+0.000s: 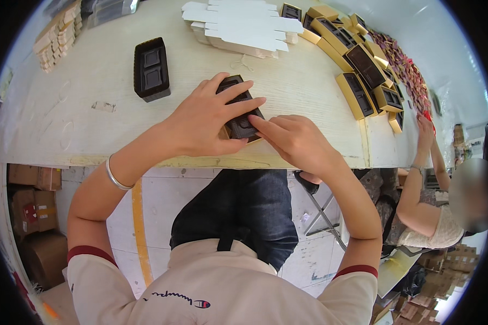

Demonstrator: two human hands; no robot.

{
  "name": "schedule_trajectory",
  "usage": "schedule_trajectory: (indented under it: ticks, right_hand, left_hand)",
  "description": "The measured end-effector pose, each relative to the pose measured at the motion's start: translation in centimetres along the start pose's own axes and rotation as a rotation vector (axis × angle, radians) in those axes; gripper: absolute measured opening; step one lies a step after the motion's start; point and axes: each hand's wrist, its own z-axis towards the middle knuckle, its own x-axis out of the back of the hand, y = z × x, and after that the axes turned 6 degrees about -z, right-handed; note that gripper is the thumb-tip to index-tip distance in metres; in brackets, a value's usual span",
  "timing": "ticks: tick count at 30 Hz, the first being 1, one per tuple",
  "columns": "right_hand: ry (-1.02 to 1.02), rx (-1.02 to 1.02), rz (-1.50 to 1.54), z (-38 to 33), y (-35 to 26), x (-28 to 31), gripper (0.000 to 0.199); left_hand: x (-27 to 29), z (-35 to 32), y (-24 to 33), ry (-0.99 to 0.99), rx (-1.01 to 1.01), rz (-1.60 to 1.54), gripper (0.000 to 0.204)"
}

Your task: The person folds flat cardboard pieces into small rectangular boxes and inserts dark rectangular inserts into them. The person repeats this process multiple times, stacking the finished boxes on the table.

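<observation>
A black plastic tray (241,123) with moulded compartments lies at the table's near edge, over a gold box that shows only as slivers. My left hand (205,116) spans the tray with spread fingers, its thumb on the near side, gripping it. From the right, my right hand (295,135) has its fingertips pressed on the tray's edge, the other fingers curled. My palm and fingers hide much of the tray and box, so how deep the tray sits cannot be told. Another black tray (152,69), apart from both hands, stands to the left.
Flat white cardboard blanks (244,24) are stacked at the far middle. Several gold boxes with black trays (358,89) crowd the right side, near a heap of reddish pieces (404,62). Wooden-coloured strips (59,35) lie far left. A co-worker's hand (425,130) reaches in at right.
</observation>
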Motion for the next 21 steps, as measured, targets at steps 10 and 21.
schedule_trajectory:
  ticks: [10, 21]
  right_hand:
    - [-0.061, -0.119, 0.032, -0.3, -0.8, -0.3, 0.044]
    - [0.391, -0.432, 0.028, -1.0, -6.2, -5.2, 0.056]
  left_hand:
    - [-1.3, -1.0, -0.9, 0.035, -0.002, -0.067, 0.052]
    - [1.0, -2.4, 1.3, 0.346, 0.104, -0.573, 0.045]
